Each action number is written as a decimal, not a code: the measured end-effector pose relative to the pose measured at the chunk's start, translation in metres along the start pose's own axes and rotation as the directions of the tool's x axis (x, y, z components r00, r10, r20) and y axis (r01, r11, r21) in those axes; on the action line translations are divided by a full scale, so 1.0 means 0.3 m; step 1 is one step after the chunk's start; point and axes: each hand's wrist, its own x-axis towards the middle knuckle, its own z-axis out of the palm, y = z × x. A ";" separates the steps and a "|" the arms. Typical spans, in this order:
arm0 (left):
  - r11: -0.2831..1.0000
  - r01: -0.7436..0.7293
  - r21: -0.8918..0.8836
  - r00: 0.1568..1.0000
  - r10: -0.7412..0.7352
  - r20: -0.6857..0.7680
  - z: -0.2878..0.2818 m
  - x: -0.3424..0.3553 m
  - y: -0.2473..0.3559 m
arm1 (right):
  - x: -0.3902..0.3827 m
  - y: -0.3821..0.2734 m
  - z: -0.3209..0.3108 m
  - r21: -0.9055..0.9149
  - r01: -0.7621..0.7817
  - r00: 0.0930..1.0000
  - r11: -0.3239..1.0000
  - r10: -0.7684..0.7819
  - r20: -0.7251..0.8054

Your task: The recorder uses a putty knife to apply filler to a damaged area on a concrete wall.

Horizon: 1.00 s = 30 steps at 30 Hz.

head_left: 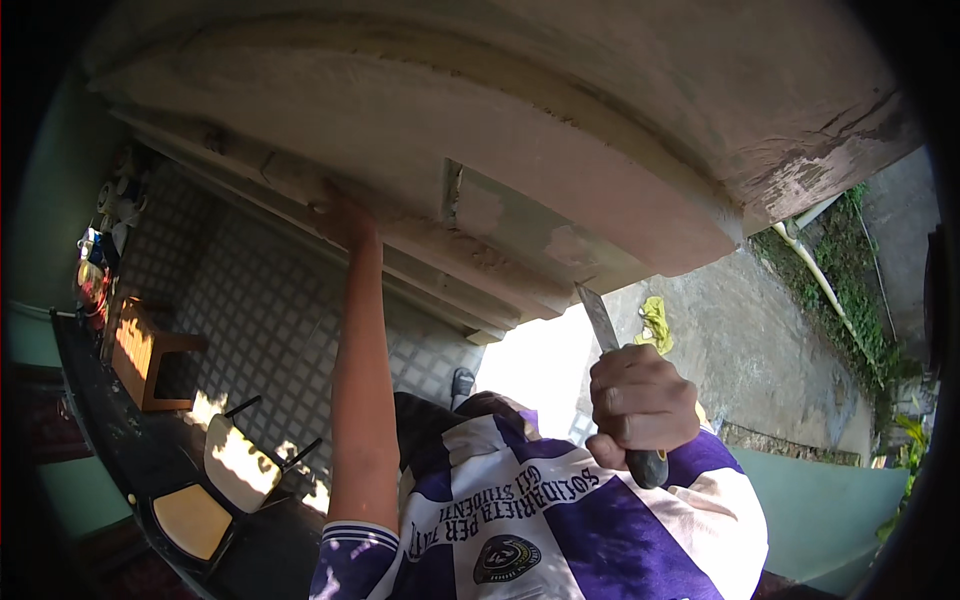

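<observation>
My left hand (347,216) reaches up with the arm stretched out and rests against a moulded, plastered ledge (420,225). Its fingers lie along the ledge in shade and hold nothing that I can see. Closed around the dark handle of a scraper (602,320), my right hand (642,398) is in front of my chest, to the right. The scraper's flat metal blade points up toward the ledge's lower edge, seemingly just short of it. Near the blade, the wall face has a recessed patch (510,222) with worn, flaking paint.
Below left are a wooden stool (135,350), a chair (240,465) and a black-edged table (110,440) over a tiled floor (290,310). A yellow-green cloth (655,325) lies on the concrete at right. Peeling paint (800,175) marks the upper right surface; plants and a pipe (815,270) lie beyond.
</observation>
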 end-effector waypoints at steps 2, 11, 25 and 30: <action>1.000 0.011 -0.005 1.000 -0.011 0.006 -0.021 0.007 -0.008 | 0.011 -0.013 0.004 -0.040 0.027 0.999 0.999 -0.028 -0.019; 0.998 0.011 0.054 1.000 -0.011 0.010 -0.014 -0.011 0.023 | 0.037 0.025 -0.007 -0.198 -0.025 0.996 0.980 0.008 -0.087; 1.000 0.010 0.018 1.000 -0.011 0.005 -0.010 0.025 -0.033 | 0.035 0.012 -0.003 -0.089 -0.177 0.981 0.980 0.168 -0.100; 0.999 0.031 0.038 0.999 -0.031 0.009 0.013 0.021 -0.026 | 0.028 0.098 -0.022 -0.344 -0.300 0.952 0.890 0.301 -0.054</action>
